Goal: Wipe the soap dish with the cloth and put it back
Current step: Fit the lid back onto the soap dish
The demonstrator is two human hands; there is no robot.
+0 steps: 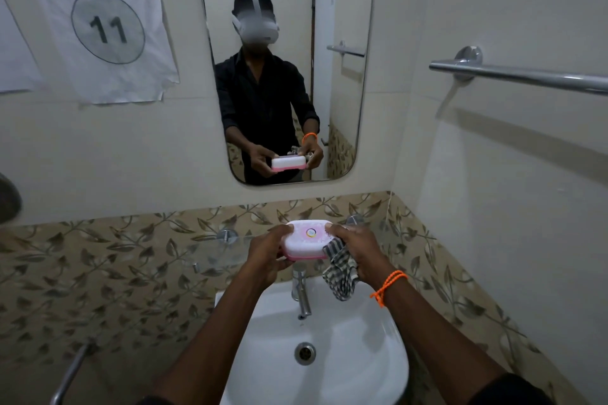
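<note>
Dim, even indoor light, soft towel rail (526, 76) shadow slanting down the wall, wide-angle bowing at edges (mild softness throughout)

Soap dish (307, 240) ends hidden under hands; cloth (340, 268) top hidden in right grip (358, 246).

Both forearms bare, reached forward and up from bottom of view, converging toward centre. Left hand (268, 253) curled, thumb on top, fingers wrapped under and round left end of soap dish (307, 239). Right hand (357, 245) curled at dish's right end, thumb over top edge, checked cloth (340, 268) pinched between palm and fingers, hanging below. Right wrist bent slightly down, orange cord bracelet (388, 286) round it. Hands level with each other, held apart by dish length. Dark sleeve edges showed at lower corners.
</note>
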